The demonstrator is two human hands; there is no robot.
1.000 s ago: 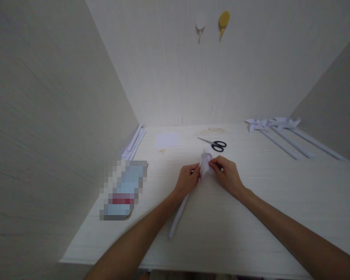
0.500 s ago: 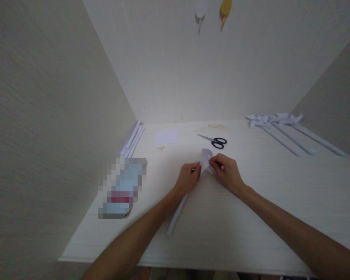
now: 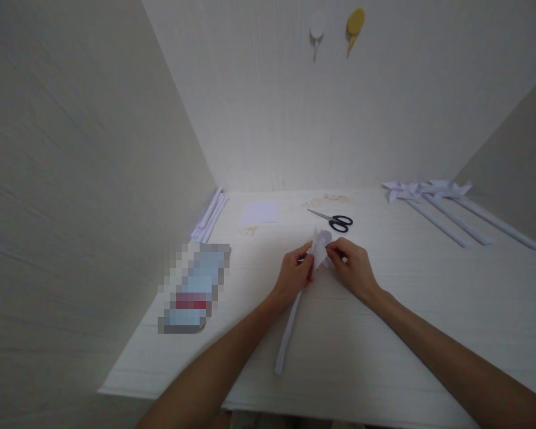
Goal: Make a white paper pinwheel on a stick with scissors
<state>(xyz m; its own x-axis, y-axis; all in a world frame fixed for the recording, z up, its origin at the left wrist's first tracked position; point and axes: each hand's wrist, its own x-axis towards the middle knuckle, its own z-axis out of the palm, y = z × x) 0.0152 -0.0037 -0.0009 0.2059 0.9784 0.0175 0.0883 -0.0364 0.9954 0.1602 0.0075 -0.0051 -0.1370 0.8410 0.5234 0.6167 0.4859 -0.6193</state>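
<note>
Pinching folded paper (image 3: 321, 252), left hand (image 3: 296, 271) and right hand (image 3: 354, 266)

Place: perhaps a home (dim, tight view) | white tabletop (image 3: 245, 280), lower frame | pale walls (image 3: 268, 119), left, back, right | round hooks (image 3: 356, 22), top, right of centre

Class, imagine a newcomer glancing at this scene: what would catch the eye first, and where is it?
Probably the left hand and right hand, near the centre, with folded white paper between them. Black-handled scissors stand out just beyond them on the pale table. The yellow hook, high on the back wall, may come next as a bright spot of colour.
</note>
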